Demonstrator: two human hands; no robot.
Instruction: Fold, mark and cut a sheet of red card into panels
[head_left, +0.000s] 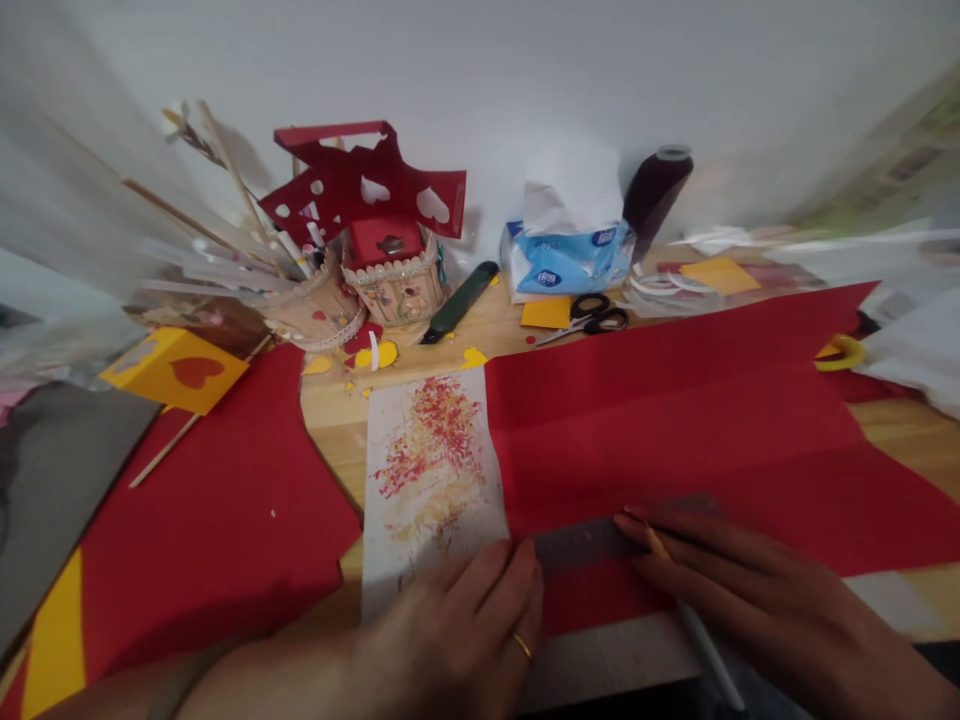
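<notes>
A large red paper sheet with fold lines spreads across the right of the table. Along its near part lies a dark translucent ruler. My left hand, with a ring on one finger, presses on the ruler's left end, fingers bent and close together. My right hand rests over the ruler's other end and holds a slim pencil, its pale shaft slanting down toward me. Under the red sheet's left edge lies a white cutting board with red and yellow marks.
Black-handled scissors, a green utility knife and a tissue box line the back. Decorated stick baskets stand left of them. A yellow paper lantern lies on another red sheet. A dark thread cone stands by the wall.
</notes>
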